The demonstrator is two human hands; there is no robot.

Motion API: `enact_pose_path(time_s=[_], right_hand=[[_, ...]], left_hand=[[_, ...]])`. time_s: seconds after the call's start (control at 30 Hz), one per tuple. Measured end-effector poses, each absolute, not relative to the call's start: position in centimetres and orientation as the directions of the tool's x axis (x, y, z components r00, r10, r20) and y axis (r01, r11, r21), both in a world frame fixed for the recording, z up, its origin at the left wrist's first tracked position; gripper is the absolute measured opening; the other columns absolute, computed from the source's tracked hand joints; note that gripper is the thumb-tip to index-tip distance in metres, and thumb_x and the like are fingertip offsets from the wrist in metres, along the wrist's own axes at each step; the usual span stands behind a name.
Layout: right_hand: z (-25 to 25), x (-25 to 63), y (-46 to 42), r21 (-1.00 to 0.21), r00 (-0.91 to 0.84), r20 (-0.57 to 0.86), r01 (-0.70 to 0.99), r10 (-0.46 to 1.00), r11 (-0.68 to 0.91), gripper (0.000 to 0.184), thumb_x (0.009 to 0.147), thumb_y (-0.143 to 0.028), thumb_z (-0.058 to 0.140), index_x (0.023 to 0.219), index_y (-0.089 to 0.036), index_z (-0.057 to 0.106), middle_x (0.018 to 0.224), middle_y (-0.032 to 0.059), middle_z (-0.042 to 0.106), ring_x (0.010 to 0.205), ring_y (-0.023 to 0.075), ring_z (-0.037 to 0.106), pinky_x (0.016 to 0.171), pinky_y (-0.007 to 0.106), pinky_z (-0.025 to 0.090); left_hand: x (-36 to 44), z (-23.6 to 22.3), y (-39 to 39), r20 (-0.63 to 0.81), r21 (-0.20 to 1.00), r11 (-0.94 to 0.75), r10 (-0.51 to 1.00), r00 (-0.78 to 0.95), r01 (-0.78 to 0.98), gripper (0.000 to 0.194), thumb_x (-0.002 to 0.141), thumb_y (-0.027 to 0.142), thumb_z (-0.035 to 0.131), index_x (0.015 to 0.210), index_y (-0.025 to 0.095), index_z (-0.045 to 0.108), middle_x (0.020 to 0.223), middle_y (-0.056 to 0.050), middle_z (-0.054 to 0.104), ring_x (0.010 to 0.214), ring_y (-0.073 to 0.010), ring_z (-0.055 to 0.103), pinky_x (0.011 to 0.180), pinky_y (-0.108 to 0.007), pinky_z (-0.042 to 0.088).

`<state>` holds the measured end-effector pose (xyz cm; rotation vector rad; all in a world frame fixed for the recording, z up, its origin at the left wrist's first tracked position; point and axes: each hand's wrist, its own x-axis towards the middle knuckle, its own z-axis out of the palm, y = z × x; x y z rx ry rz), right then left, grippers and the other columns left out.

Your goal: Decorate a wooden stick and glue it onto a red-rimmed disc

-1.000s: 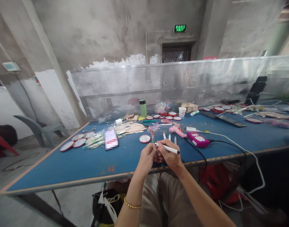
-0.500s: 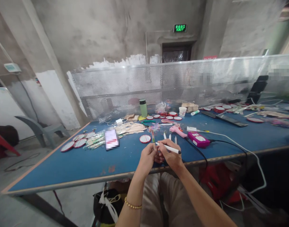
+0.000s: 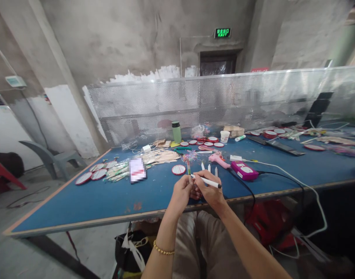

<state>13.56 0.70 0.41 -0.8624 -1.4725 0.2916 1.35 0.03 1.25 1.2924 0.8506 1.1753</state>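
**Blue table (image 3: 107, 201), banded stick (image 3: 188, 166) and white pen (image 3: 209, 182) in hand**

The banded stick stands out at the table's near edge, its coloured end pointing away from the body. The left hand (image 3: 181, 192) pinches its lower part, probably to steady it against the pen. The right hand (image 3: 209, 193) grips the white pen in a writing hold, which seems to suit fine control; whether the tip touches, I cannot tell. Three white markers (image 3: 209, 168) lie just beyond, apparently for easy reach. A perforated metal screen (image 3: 154, 100) backs the worktop, before a rough grey wall (image 3: 122, 38) with a lit exit sign (image 3: 223, 33).
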Motion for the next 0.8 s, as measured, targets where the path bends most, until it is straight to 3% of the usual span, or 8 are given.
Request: enact_pose_path(time_s=[0.47,0.8], right_hand=[[0.29,13.55,0.74,-0.626,0.135,0.772,0.337,0.621,0.703,0.018,0.086,-0.027,0.055,0.077,-0.02,0.068,0.062,-0.0003,0.069,0.048,0.0117,0.062,0.051,0.022,0.05],[0.24,13.49,0.7,-0.66,0.173,0.749,0.281,0.64,0.697,0.016,0.086,-0.027,0.055,0.078,-0.019,0.067,0.061,-0.0011,0.068,0.041,0.0105,0.057,0.045,0.022,0.047]], left_hand=[[1.25,1.01,0.16,0.151,0.98,-0.111,0.956,0.25,-0.167,0.031,0.072,0.044,0.068,0.08,0.018,0.053,0.06,0.004,0.06,0.048,-0.0116,0.059,0.051,-0.025,0.053],[1.25,1.04,0.2,0.139,0.981,-0.096,0.956,0.26,-0.168,0.035,0.07,0.047,0.069,0.082,0.018,0.053,0.061,0.003,0.062,0.049,-0.0131,0.061,0.051,-0.026,0.053]])
